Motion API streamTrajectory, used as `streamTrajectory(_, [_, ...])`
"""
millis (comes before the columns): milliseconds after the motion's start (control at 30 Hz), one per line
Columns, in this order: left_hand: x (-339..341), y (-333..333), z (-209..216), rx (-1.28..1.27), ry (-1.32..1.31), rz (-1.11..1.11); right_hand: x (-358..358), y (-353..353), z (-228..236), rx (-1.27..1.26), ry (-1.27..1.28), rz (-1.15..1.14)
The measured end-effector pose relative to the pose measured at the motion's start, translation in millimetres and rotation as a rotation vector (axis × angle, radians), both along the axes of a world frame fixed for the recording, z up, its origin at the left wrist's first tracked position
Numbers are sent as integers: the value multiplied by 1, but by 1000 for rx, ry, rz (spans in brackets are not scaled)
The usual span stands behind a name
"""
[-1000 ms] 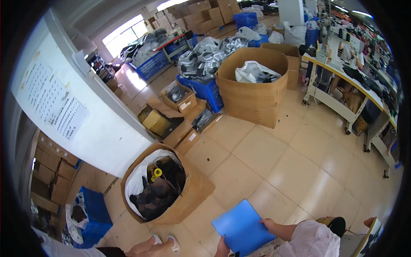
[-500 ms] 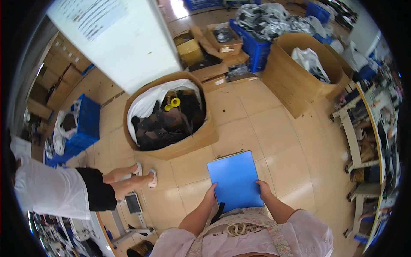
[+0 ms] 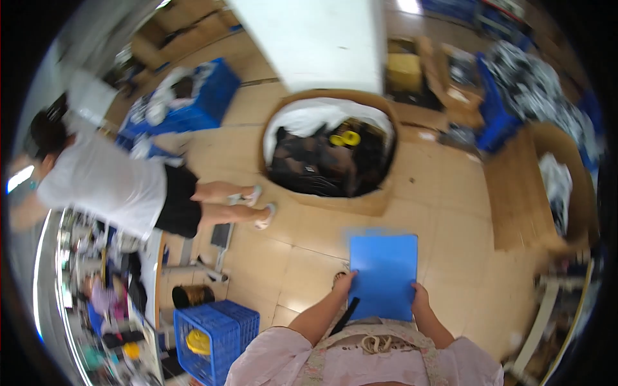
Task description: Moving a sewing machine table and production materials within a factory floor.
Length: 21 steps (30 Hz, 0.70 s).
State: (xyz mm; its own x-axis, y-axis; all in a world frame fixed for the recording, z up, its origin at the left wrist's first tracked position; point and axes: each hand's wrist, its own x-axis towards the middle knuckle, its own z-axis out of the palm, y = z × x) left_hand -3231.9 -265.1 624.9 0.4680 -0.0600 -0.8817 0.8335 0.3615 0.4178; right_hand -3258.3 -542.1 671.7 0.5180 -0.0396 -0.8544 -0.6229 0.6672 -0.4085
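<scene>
A flat, rectangular blue board (image 3: 384, 270) with a smooth upper face is held level in front of my waist. My left hand (image 3: 346, 283) grips its left edge, and my right hand (image 3: 420, 298) grips the right edge. Both thumbs show at the rim, while the other fingers are hidden beneath. Whether the board is a lid, a folder or a shallow case cannot be made out. A dark strap (image 3: 346, 315) hangs beside my left wrist, near the board's lower left corner.
Ahead stands a large carton (image 3: 328, 201) lined with white plastic, holding dark pieces and yellow rolls. Another carton (image 3: 521, 193) is at right. A person in a white shirt (image 3: 106, 183) stands left, near a blue bin (image 3: 222, 96). A blue crate (image 3: 241, 315) sits at lower left.
My view has turned left, so the cartons appear farther right and the blue crate at lower left has come into sight. Both hands still hold the board.
</scene>
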Motion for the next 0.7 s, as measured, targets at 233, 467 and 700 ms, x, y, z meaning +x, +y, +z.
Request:
streamTrajectory(233, [-27,-11,31,79,10,111,44,2,-3,-2,-127,362])
streamTrajectory(467, [-77,14,31,-14,-23,400,71,56,-54,41,-274,692])
streamTrajectory(700, [-88,42,83,78,88,435,86,110,-66,73,-315,694])
